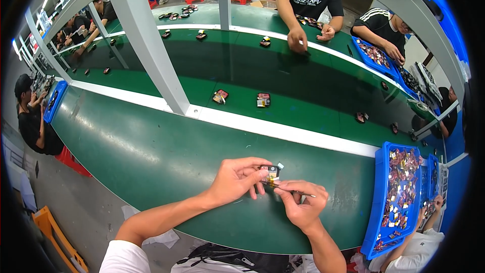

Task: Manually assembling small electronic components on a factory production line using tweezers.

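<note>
A device is gripped by the left hand; at its near edge, a thin tool is pinched by the right hand.

Left of the left hand, the green table has lots of free room. Past the fingers, a white rail runs across, and a tall grey post stands farther left. Right of the right hand, after a gap, a blue tray blocks the way.
</note>
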`<state>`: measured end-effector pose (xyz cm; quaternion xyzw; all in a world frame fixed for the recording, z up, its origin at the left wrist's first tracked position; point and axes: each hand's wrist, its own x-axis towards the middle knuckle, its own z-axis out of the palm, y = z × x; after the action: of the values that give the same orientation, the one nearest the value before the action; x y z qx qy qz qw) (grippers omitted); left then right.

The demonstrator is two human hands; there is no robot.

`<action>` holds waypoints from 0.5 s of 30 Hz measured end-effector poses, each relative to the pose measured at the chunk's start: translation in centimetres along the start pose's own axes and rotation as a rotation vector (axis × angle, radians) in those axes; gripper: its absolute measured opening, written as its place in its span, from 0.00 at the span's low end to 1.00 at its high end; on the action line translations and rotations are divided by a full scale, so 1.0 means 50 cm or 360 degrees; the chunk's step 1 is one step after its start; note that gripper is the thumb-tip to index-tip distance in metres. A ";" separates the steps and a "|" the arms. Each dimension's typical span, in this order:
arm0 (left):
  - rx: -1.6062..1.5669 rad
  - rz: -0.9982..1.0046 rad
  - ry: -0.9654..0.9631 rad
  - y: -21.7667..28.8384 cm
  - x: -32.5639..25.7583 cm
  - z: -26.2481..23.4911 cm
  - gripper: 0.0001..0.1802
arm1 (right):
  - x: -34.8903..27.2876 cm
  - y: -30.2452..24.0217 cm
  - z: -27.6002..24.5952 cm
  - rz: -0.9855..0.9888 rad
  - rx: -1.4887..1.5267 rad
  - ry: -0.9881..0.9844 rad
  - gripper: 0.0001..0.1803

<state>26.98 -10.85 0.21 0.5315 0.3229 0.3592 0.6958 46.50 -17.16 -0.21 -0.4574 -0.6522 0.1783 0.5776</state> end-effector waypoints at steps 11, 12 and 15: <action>0.0309 0.0246 0.0191 -0.023 -0.012 0.023 0.11 | -0.008 -0.008 -0.007 -0.0651 -0.0532 -0.0148 0.16; 0.0344 0.0300 0.0227 -0.023 -0.012 0.026 0.10 | -0.009 -0.009 -0.008 -0.0651 -0.0545 -0.0191 0.14; 0.0535 0.0342 0.0244 -0.005 -0.003 0.038 0.11 | -0.003 -0.005 -0.003 -0.0692 -0.0540 -0.0120 0.14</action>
<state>28.53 -11.98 0.41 0.6426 0.3717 0.4116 0.5286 46.54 -17.46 -0.07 -0.3900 -0.7766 -0.0448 0.4928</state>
